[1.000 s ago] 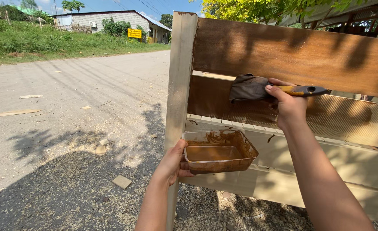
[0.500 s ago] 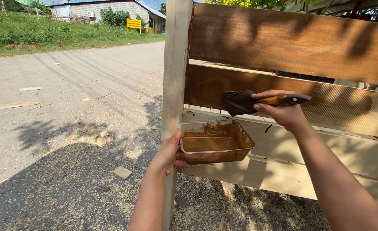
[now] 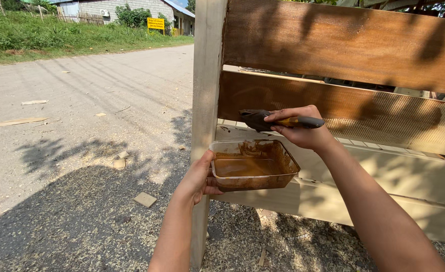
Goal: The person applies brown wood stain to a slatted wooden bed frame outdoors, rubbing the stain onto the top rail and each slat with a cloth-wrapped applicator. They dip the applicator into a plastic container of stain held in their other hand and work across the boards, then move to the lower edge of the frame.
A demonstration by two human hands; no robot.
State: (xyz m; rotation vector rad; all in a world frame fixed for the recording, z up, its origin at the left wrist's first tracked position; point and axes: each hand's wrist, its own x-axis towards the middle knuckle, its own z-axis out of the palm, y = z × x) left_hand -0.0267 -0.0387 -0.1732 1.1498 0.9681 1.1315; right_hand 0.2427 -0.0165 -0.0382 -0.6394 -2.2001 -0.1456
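Two hands busy at the wooden frame [image 3: 333, 116], and here's the picture! The left hand [image 3: 198, 177] has its grip clamped on the near corner of a clear plastic tray [image 3: 255, 163], holding it level just in front of the frame's pale lower rail [image 3: 383, 181], brown stain pooled inside. The right hand [image 3: 303, 128] is closed round the yellow-and-grey handle of a paintbrush [image 3: 268, 120], bristles sitting just above the tray and against the frame's middle slat [image 3: 343, 108], which already looks brown along most of its length. To my eye, the smart play is keeping that tray right under the bristles to catch drips, and stroking along the grain for an even coat. Far beyond the frame's upright post [image 3: 207, 100], across the road, stands a small yellow rectangular sign [image 3: 156, 23] by the grass verge.
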